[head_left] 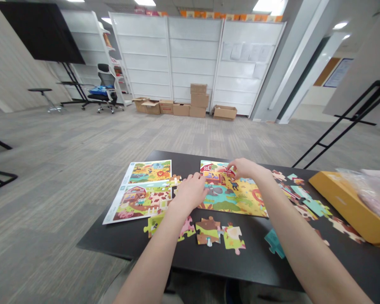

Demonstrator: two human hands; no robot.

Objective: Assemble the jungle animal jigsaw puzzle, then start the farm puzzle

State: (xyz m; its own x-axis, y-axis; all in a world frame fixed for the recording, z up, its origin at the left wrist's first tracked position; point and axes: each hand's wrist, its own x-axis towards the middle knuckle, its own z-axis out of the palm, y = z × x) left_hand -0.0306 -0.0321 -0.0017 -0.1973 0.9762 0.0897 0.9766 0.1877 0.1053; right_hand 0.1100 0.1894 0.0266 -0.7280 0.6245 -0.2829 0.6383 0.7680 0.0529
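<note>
A jigsaw board (pixel 237 202) with a savanna picture of a hippo and a lion lies on the black table. Puzzle pieces with a red barn (pixel 211 175) rest over its upper left part. At the board's left edge, my left hand (pixel 192 191) lies with its fingers stretched onto the picture. My right hand (pixel 243 168) reaches over the upper edge, fingertips pinched down at a barn puzzle piece (pixel 222 170), which they partly hide. A printed picture sheet (pixel 145 194) with a savanna and a farm scene lies to the left.
Loose puzzle pieces (pixel 208 231) lie along the near side, with a teal piece (pixel 275 243) further right. Several more pieces (pixel 315 206) spread beside a yellow box (pixel 345 202) holding clear plastic. Cardboard boxes (pixel 198 101) stand by white shelving (pixel 193 55) across the floor.
</note>
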